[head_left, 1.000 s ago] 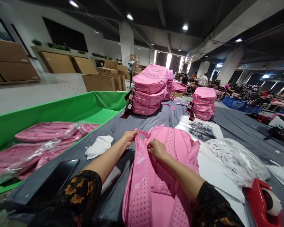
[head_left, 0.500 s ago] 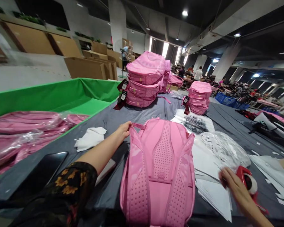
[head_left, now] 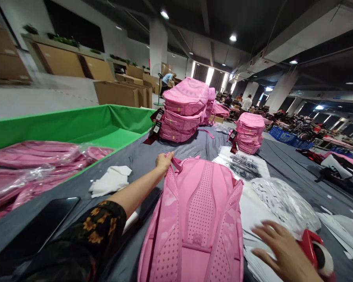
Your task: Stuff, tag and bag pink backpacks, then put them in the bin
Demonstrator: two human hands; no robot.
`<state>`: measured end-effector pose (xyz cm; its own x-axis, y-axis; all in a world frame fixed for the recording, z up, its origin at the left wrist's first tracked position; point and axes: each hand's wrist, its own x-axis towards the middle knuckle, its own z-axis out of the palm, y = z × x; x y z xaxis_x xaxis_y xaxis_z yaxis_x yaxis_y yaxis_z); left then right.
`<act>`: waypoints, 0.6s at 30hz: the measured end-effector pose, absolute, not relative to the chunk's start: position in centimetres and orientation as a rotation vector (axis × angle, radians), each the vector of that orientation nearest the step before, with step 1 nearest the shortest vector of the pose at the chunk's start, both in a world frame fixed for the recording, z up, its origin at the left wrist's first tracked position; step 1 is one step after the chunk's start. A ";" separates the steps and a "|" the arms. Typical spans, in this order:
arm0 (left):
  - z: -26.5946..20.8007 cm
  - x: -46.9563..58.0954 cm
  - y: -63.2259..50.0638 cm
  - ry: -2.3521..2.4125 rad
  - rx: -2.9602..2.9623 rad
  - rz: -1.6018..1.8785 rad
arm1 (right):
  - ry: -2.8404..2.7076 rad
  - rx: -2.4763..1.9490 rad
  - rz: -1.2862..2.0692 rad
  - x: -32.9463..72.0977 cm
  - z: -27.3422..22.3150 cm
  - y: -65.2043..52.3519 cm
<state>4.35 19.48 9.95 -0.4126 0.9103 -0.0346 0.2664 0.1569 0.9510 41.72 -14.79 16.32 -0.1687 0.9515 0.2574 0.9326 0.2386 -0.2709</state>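
A pink backpack (head_left: 198, 219) lies in front of me with its padded back panel and shoulder straps facing up. My left hand (head_left: 164, 162) is closed on a strap at the backpack's upper left corner. To the right of the backpack, my right hand (head_left: 282, 250) is open with fingers spread, slightly blurred, over a stack of white sheets (head_left: 254, 260). It holds nothing. A red tape dispenser (head_left: 310, 244) sits beside that hand, and a clear plastic bag (head_left: 285, 197) lies just beyond it.
Pink backpacks with tags stand in a tall stack (head_left: 182, 109) and a smaller stack (head_left: 249, 133) on the grey-covered table (head_left: 147, 152). A green bin (head_left: 120, 131) at left holds plastic-wrapped pink backpacks. A white cloth (head_left: 111, 180) and a dark phone (head_left: 38, 227) lie at left.
My right hand has moved left toward the backpack, and its fingers have spread. My left hand keeps its hold on the strap. The view has tilted slightly up.
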 end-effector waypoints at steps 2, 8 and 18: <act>10.0 3.9 19.2 1.798 1.132 1.261 | -2.336 -1.464 0.191 37.3 17.0 -7.9; 9.1 3.0 18.8 1.817 1.077 1.175 | -2.468 -1.332 0.395 22.1 16.6 11.7; 5.7 2.3 21.0 1.757 0.689 1.115 | -2.470 -1.287 0.272 15.1 9.6 16.6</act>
